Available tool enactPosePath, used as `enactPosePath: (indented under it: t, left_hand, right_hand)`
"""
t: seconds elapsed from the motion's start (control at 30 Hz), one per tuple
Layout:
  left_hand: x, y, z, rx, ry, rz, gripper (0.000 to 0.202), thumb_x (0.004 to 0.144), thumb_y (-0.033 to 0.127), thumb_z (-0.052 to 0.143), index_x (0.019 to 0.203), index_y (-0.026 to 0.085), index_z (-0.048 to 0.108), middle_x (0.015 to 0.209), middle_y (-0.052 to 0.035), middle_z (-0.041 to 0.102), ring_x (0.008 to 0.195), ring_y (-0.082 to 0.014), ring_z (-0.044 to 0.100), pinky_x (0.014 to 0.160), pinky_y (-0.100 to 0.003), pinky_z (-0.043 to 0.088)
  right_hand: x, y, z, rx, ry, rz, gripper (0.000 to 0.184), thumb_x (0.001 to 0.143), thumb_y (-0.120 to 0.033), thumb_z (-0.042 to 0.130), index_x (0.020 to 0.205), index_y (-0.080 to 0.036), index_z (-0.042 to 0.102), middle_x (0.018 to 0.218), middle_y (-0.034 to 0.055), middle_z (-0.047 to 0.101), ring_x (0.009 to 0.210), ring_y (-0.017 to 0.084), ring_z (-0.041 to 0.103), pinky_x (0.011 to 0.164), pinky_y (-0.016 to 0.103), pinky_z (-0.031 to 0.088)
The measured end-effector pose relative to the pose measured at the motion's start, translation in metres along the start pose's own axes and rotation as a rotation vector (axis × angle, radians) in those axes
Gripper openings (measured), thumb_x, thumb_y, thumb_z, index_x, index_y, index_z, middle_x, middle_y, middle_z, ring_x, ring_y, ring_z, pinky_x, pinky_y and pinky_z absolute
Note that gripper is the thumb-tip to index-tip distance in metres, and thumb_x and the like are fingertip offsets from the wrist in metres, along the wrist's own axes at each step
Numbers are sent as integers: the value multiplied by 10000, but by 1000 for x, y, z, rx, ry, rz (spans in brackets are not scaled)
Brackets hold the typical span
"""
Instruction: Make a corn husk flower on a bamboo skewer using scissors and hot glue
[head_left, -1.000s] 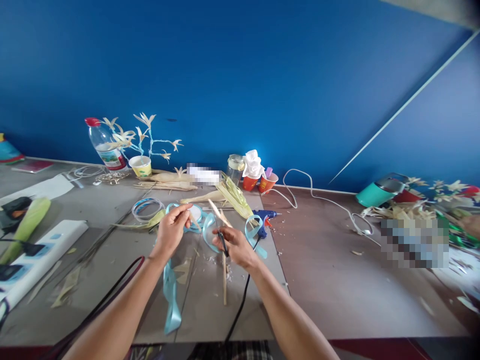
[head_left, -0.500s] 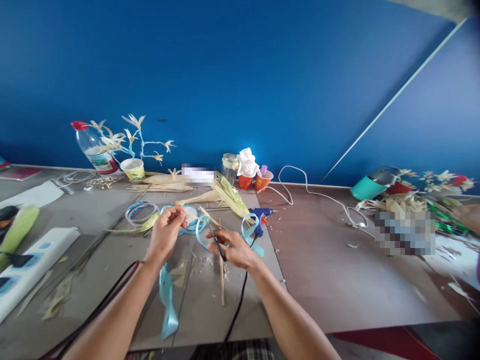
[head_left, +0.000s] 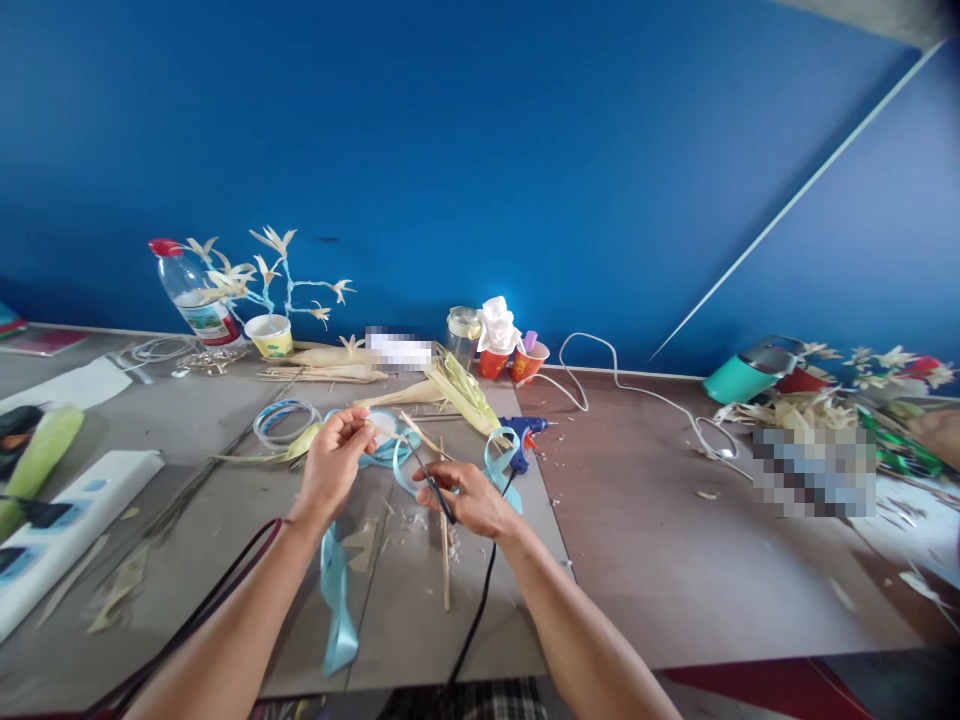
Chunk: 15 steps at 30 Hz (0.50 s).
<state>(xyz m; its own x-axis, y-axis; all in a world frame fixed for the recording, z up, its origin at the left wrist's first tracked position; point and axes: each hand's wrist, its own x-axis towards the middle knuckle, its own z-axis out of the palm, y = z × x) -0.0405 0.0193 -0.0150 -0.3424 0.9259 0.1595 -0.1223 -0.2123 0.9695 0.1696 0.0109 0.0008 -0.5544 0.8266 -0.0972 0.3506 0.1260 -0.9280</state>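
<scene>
The left hand [head_left: 334,470] pinches the near end of a thin pale dried-husk strip [head_left: 391,434] above the grey table [head_left: 420,620]. The right hand [head_left: 469,497] grips small black-handled scissors [head_left: 437,493], blades slanting far-left at the strip. At the far edge, orange paper cups [head_left: 495,364] hold crumpled white paper, and a yellow cup [head_left: 270,336] holds a blue twig [head_left: 289,290].

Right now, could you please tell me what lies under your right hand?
Under the right hand lie a wooden stick, pale shavings and a black cord; the hand covers part of the stick.
</scene>
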Motion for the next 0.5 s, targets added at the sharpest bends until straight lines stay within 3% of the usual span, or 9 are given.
enactPosePath:
  t: [0.27, 0.5]
  left_hand:
    - [-1, 3, 0, 72, -4, -1, 315, 714, 345, 699, 941, 172, 565, 644, 31, 590, 586, -109, 543, 613, -247, 428]
    - [0, 2, 0, 76, -1, -5, 332, 705, 350, 703, 948, 169, 567, 672, 21, 602, 592, -109, 547, 617, -250, 437]
  right_hand:
    - [1, -3, 2, -27, 15, -10, 350, 737, -397, 651, 1003, -173, 698, 713, 6, 591, 641, 124, 477, 603, 227, 379]
    - [1, -2, 3, 1, 23, -21, 379, 727, -414, 660, 984, -137, 687, 579, -41, 431, 549, 88, 348, 540, 218, 303]
